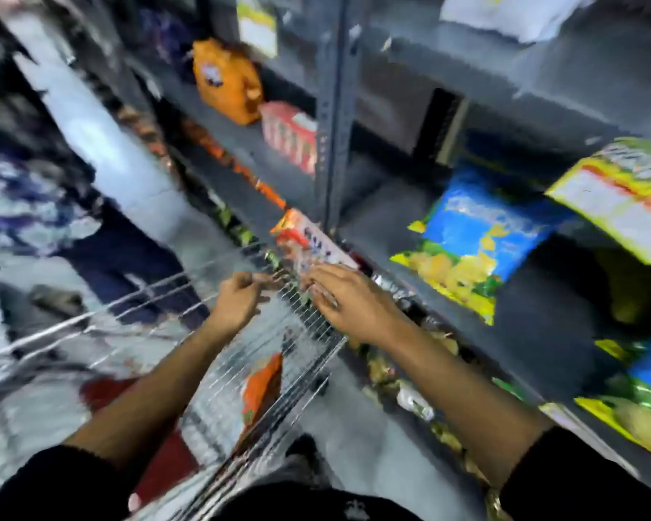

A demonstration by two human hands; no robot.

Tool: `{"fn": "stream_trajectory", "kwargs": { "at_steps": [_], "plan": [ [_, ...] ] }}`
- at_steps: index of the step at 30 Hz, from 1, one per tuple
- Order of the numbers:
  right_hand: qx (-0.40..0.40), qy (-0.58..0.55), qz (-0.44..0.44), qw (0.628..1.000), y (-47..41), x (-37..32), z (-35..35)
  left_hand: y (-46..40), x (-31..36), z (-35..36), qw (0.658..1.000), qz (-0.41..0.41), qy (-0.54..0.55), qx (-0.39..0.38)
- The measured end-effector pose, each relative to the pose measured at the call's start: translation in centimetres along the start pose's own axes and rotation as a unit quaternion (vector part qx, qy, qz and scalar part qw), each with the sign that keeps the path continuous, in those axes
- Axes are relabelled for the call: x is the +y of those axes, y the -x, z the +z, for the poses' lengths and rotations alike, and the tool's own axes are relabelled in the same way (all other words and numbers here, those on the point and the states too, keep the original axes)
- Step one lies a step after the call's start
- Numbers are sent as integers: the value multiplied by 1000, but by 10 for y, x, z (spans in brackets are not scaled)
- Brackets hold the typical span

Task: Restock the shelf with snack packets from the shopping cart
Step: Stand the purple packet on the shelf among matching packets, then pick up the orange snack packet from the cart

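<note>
1. Both hands meet at the wire shopping cart (309, 332) rim beside the shelf (335, 107).
2. The left hand (237, 298) and right hand (350, 298) pinch a red-and-white snack packet (305, 238); blur hides the exact grip.
3. An orange packet (262, 389) lies inside the cart.

Just one view here, head-mounted and wide-angle, looking steeply down and forward over the silver wire shopping cart (241, 332). It's close in, blurry, with the grey metal shelf (335, 107) running along the cart's right side.
</note>
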State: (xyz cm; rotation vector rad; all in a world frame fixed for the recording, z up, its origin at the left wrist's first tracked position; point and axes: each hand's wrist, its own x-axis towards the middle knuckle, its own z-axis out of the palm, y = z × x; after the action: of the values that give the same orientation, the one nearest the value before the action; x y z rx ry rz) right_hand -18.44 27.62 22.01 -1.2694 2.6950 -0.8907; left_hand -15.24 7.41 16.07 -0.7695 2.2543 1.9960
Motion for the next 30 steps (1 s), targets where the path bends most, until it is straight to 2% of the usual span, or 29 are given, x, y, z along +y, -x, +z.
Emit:
{"fn": "stream_trajectory", "kwargs": {
  "at_steps": [3,5,8,11,12,14,18,23,28,30],
  "plan": [
    [-217,17,70,974,-15,16,62,3,-94,-38,983,-119,-131,-41],
    [-312,38,82,946,-23,26,103,13,-140,-51,962,-184,-173,-100],
    [-379,74,65,920,-29,34,154,27,-187,-52,918,-248,-223,-213],
    [-435,112,37,893,-34,38,196,36,-211,-45,864,-238,-327,-299],
    [-455,130,33,880,-35,40,209,36,-215,-43,854,-229,-351,-308],
    [-482,164,32,860,-38,42,227,33,-219,-43,855,-217,-370,-291],
    [-478,200,7,855,-41,40,246,32,-225,-52,893,-172,-359,-208],
    [-429,185,-11,884,-50,35,234,25,-210,-65,877,-127,-387,-254],
    [-332,114,65,934,-55,31,165,-8,-128,-113,894,-6,-382,-235],
    [-298,79,107,945,-54,30,119,-17,-71,-114,882,61,-394,-253]
  ]
}}
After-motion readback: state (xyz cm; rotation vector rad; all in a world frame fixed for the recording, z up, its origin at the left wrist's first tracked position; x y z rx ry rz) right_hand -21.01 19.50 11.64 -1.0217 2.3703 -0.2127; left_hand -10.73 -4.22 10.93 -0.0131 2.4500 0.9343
